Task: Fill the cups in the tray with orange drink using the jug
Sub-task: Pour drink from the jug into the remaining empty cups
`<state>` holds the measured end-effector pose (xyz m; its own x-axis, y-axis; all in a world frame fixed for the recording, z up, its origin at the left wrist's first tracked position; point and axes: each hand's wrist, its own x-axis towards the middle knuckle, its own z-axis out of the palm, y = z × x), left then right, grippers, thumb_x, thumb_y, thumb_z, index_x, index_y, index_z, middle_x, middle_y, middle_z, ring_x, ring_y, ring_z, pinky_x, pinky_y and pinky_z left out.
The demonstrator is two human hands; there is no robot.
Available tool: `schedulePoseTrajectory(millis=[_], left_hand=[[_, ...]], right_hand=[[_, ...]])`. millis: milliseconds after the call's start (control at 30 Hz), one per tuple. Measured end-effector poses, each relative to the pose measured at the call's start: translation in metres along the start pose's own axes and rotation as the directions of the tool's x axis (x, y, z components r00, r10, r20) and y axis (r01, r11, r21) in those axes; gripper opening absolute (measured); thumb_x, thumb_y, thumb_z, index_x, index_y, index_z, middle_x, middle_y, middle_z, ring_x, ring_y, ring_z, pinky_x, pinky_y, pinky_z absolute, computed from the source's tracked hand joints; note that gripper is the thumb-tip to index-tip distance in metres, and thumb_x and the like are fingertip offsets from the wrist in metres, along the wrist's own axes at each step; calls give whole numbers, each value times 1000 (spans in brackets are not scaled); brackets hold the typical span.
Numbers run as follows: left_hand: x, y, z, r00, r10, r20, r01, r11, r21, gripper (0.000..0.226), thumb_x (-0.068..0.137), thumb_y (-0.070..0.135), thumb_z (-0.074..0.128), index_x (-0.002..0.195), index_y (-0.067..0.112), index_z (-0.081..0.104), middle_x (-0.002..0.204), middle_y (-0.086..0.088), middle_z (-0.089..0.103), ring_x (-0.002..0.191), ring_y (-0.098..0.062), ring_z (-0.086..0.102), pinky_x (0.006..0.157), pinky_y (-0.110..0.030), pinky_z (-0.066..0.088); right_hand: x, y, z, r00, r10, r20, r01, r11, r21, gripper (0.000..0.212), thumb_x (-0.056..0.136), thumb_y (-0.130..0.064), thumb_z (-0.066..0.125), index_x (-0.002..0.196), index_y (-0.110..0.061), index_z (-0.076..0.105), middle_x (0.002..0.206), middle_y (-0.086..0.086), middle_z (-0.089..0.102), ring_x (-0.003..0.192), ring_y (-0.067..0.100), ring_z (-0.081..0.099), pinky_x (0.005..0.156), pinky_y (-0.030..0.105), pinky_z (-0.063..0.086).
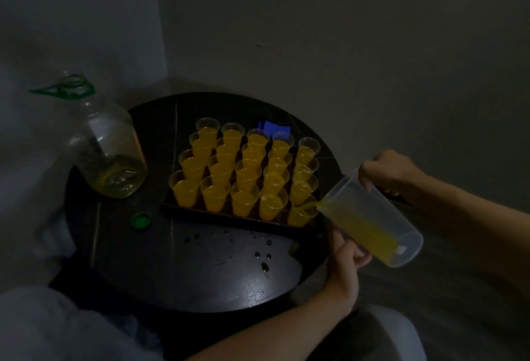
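A dark tray [218,215] on a round black table holds several clear plastic cups [243,165] with orange drink in them. My right hand [388,171] grips the handle of a clear plastic jug [372,218], which is tilted far over to the left. A thin stream of orange drink runs from its spout into the cup at the tray's near right corner [299,214]. My left hand [348,257] supports the underside of the jug, fingers curled against it. A little orange drink lies along the jug's lower side.
A large clear bottle [110,145] with a green neck ring stands on the table's left side, a little pale liquid at its bottom. Its green cap [140,220] lies near the tray. Spilled drops [265,257] wet the table [183,274] front. A blue object [274,126] lies behind the tray. Walls close in behind.
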<state>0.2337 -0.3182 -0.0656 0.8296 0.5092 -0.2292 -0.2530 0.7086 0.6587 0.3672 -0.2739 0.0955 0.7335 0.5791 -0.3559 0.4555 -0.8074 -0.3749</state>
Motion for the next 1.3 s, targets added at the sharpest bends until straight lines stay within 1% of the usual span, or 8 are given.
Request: schedulePoseTrajectory(millis=[267,433,667,867,933,1100,1167,1300], left_hand=[[0,-1,3,1000,-26,-11,26,1000,10,85,74,17,53,152,41,32,142,-8,54,126,-26,58,108,-47,49],[-2,2,4,999,-24,-35,25,999,39,71,89,2,43,150,38,35,140,-10,54,124,-28,58,106,-45,51],[1,10,-1,998,-2,-65,10,991,132,75,87,-1,43,151,39,34,140,-4,54,124,-24,57,109,-49,48],[-3,21,3,995,59,-83,-39,974,221,72,89,-3,43,150,35,35,137,-10,55,120,-25,57,104,-41,51],[-4,26,6,993,72,-92,-49,971,235,73,89,-6,41,149,34,35,134,-8,56,116,-23,59,98,-37,54],[-8,44,16,995,85,-61,-63,954,292,73,90,-4,40,152,34,30,142,-5,51,123,-19,55,86,-20,52],[-12,61,18,993,117,-33,-100,941,323,72,91,-2,40,154,32,30,144,-1,50,124,-14,54,89,-20,51],[-8,103,18,976,216,-37,-192,924,332,69,90,3,44,152,31,36,147,0,49,132,-16,50,110,-37,44]], right_hand=[[-3,0,-2,999,-8,-37,8,1000,-5,16,67,-9,64,53,-11,55,60,6,50,57,21,44,49,24,33],[-3,1,0,998,-9,-55,8,1000,-9,12,69,-8,64,59,-7,58,59,6,49,56,21,44,48,22,33],[1,11,3,995,12,-103,-5,998,67,9,64,-11,65,57,-7,60,57,7,50,54,21,44,47,22,34],[-2,18,0,989,32,-145,-8,987,163,10,66,-13,65,66,-3,64,64,12,54,59,23,48,53,28,39],[-6,19,-3,986,23,-167,9,982,189,11,68,-12,65,65,-2,63,66,13,56,62,24,50,54,28,41],[-18,15,-15,960,-39,-278,100,972,211,10,72,-8,64,67,1,64,68,15,58,63,26,52,56,28,42],[-19,13,-22,943,-49,-330,140,956,257,10,71,-7,64,70,3,66,68,16,60,62,26,51,54,29,41],[-21,-6,-33,923,-33,-383,209,880,426,6,65,-3,62,67,3,64,59,14,53,55,23,45,51,30,35]])
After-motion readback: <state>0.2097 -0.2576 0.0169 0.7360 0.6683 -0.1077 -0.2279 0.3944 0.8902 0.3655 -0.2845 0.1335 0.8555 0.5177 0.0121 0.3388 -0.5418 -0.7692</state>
